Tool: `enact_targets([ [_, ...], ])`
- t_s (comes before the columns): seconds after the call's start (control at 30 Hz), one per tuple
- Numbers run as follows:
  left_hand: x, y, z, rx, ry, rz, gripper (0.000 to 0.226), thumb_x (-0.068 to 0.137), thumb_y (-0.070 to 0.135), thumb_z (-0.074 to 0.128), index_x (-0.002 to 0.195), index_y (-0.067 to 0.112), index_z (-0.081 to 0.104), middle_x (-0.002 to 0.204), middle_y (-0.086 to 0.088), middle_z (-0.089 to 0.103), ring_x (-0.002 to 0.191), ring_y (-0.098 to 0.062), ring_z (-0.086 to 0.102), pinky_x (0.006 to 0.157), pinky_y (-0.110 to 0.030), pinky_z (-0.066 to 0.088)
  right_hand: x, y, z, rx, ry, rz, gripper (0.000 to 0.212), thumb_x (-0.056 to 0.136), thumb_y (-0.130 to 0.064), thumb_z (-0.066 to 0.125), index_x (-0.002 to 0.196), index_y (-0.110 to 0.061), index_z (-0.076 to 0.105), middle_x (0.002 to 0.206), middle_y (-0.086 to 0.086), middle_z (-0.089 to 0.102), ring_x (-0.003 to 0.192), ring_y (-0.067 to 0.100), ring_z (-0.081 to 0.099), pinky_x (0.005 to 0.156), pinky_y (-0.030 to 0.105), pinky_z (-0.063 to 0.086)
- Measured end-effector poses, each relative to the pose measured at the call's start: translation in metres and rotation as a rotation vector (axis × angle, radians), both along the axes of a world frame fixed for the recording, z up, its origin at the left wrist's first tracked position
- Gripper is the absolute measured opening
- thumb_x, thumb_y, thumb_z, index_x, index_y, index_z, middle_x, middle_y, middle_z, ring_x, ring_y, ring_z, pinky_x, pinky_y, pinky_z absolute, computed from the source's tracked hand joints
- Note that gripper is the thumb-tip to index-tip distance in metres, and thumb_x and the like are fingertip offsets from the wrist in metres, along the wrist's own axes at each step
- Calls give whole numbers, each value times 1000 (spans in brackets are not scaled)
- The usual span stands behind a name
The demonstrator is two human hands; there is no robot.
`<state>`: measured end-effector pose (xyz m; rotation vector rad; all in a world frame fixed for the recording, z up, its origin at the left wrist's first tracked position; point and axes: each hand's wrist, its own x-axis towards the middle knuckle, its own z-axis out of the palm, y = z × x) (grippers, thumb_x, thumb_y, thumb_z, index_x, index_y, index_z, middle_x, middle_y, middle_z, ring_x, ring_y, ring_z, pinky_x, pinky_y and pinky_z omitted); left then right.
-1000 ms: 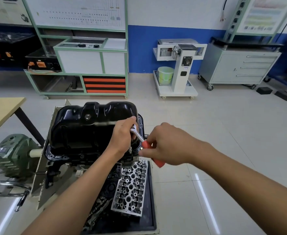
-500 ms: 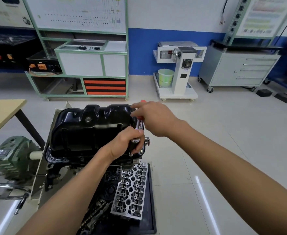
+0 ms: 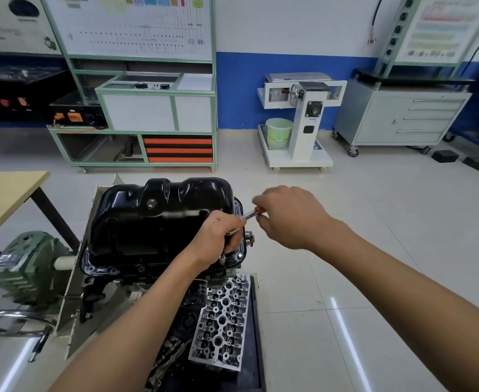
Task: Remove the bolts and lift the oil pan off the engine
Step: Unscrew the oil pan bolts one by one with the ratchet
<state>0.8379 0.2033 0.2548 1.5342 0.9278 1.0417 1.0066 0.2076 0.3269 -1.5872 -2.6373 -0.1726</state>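
Observation:
The glossy black oil pan (image 3: 159,219) sits upside-up on the engine (image 3: 111,281), which is held in a stand. A ratchet wrench (image 3: 250,214) with a red handle stands on a bolt at the pan's near right flange. My left hand (image 3: 218,236) grips the ratchet's head and socket over that bolt. My right hand (image 3: 289,215) grips the red handle, which points to the right of the pan. A loose bolt head (image 3: 240,255) shows on the flange just beside the socket.
A silver cylinder head (image 3: 222,321) lies in a black tray (image 3: 256,360) below the engine. A green gearbox (image 3: 26,267) and handwheel (image 3: 12,321) are at the left. A wooden table (image 3: 3,199) stands far left. Cabinets and a white cart (image 3: 300,120) line the back wall.
My right hand has swung the red handle: from near me, up over the pan's far right corner, and now out to the right. My left hand stays on the ratchet head.

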Motion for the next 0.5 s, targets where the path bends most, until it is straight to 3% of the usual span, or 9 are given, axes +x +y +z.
enact_targets([
  [0.1, 4, -1, 1, 14, -48, 97, 58, 77, 36, 58, 43, -7, 39, 44, -25, 30, 48, -47, 28, 56, -47, 23, 9, -20, 5, -101, -59, -61, 23, 99, -38, 47, 95, -20, 61, 82, 2, 48, 75, 29, 49, 62, 34, 34],
  [0.17, 6, -1, 0, 8, -70, 148, 52, 81, 25, 57, 48, -10, 36, 47, -28, 26, 49, -46, 23, 57, -49, 19, 9, -34, 9, -226, -26, -34, 29, 99, -43, 51, 80, -21, 55, 73, -2, 41, 69, 26, 49, 60, 34, 36],
  [0.27, 5, 1, -3, 9, -102, 224, 48, 81, 23, 55, 54, -11, 34, 51, -16, 26, 51, -29, 20, 55, -45, 17, -1, -50, 9, -424, 147, 29, 43, 96, -45, 57, 64, -15, 56, 57, -1, 58, 54, 15, 55, 57, 37, 49],
  [0.33, 4, 3, -5, 3, -125, 279, 51, 82, 26, 54, 57, -13, 34, 53, -14, 27, 54, -27, 21, 54, -44, 17, -9, -53, 7, -442, 206, 43, 46, 94, -46, 60, 62, -12, 61, 53, 1, 63, 46, 9, 52, 59, 36, 53],
  [0.5, -5, 2, -6, 23, -95, 233, 59, 91, 34, 51, 58, -14, 40, 53, -18, 42, 56, -28, 34, 55, -33, 31, -2, -28, 25, -460, 138, -18, 32, 93, -36, 66, 67, -18, 62, 61, 1, 61, 62, 24, 57, 63, 36, 51],
])
